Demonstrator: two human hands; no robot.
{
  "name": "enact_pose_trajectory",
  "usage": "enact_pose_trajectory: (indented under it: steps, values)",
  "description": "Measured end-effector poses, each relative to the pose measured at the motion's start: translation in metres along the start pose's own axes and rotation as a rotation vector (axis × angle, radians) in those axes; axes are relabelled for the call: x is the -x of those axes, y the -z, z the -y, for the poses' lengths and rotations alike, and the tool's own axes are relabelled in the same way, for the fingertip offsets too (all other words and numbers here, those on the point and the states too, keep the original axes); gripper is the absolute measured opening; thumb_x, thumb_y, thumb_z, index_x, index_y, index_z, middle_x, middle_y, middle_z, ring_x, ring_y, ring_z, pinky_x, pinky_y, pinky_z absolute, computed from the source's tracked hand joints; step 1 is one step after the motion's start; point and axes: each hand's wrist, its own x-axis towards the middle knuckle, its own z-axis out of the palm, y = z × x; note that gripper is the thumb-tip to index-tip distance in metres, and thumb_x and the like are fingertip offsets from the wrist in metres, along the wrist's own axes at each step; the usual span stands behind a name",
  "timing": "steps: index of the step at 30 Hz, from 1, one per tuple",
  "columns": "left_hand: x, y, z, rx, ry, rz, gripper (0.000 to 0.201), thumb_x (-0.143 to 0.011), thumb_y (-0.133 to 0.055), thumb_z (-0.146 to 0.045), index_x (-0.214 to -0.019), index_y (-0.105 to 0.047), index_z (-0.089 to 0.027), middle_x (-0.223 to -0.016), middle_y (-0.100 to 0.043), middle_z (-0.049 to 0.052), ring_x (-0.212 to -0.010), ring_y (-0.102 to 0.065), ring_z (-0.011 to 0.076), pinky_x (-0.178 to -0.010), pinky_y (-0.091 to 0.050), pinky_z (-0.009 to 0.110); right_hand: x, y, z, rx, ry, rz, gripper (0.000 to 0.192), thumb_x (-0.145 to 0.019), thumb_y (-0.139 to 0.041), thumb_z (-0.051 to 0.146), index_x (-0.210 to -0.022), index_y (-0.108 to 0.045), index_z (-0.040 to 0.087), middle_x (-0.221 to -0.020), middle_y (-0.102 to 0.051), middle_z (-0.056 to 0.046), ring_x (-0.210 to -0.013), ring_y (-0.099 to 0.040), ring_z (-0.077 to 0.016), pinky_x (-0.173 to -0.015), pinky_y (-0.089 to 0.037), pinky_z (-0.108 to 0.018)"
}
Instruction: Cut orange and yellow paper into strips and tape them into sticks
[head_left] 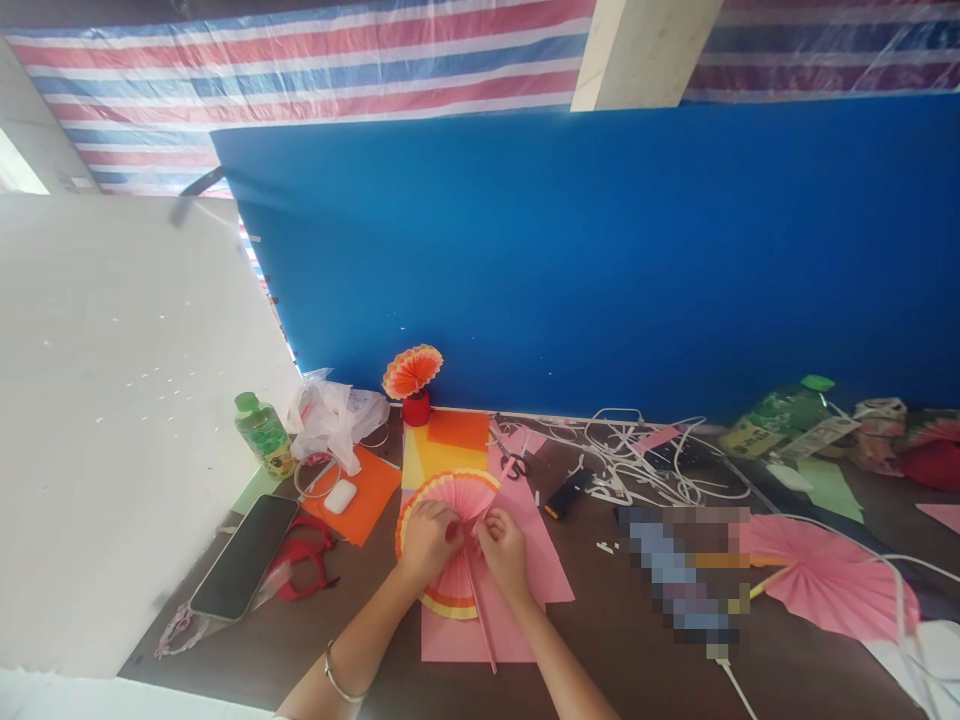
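While a pink stick (485,632) slants toward the wearer, pleated paper fan (453,582) lies under curled left hand (430,540), grip unclear; right hand (502,550) pinches something indistinct alongside.

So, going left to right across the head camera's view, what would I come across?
Dark phone, small white case, left hand, right hand, black object with an orange end, unheld pink pleated fan.
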Motion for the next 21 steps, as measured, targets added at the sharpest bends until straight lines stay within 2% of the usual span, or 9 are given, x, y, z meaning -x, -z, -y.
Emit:
enact_pose_trajectory:
  steps: [4, 11, 16, 21]
  values:
    - [-0.001, 0.003, 0.0, -0.034, 0.049, 0.007, 0.014, -0.066, -0.055, -0.008, -0.068, -0.061, -0.02, -0.077, -0.066, 0.0, -0.076, -0.056, 0.0173, -0.076, -0.041, 0.032, 0.001, 0.001, 0.002, 0.05, 0.002, -0.032, 0.019, -0.067, -0.056, 0.036, -0.069, -0.052, 0.018, -0.049, -0.053, 0.002, -0.044, -0.049, -0.0131, -0.041, -0.036, -0.023]
    - [-0.003, 0.009, 0.006, -0.058, 0.093, 0.004, 0.013, -0.067, -0.055, -0.009, -0.07, -0.062, -0.02, -0.08, -0.065, 0.0, -0.077, -0.056, 0.0173, -0.078, -0.039, 0.032, -0.001, 0.009, 0.006, 0.189, 0.029, -0.07, 0.016, -0.066, -0.051, 0.029, -0.075, -0.056, 0.017, -0.055, -0.056, 0.001, -0.052, -0.052, -0.0148, -0.049, -0.039, -0.024]
    - [-0.005, 0.017, 0.016, -0.084, 0.149, -0.025, 0.011, -0.071, -0.054, -0.012, -0.068, -0.062, -0.02, -0.081, -0.065, 0.001, -0.077, -0.056, 0.0174, -0.077, -0.039, 0.032, -0.012, 0.026, 0.003, 0.519, 0.142, -0.125, 0.025, -0.07, -0.044, 0.028, -0.086, -0.059, 0.016, -0.063, -0.061, -0.003, -0.056, -0.055, -0.0164, -0.055, -0.041, -0.026]
    - [-0.007, 0.018, 0.025, -0.049, 0.207, -0.036, 0.012, -0.069, -0.055, -0.011, -0.068, -0.062, -0.02, -0.08, -0.065, 0.001, -0.078, -0.056, 0.0166, -0.077, -0.04, 0.031, -0.03, 0.049, 0.0, 0.541, 0.125, -0.197, 0.033, -0.072, -0.042, 0.032, -0.089, -0.062, 0.012, -0.072, -0.066, -0.011, -0.061, -0.059, -0.019, -0.062, -0.044, -0.028]
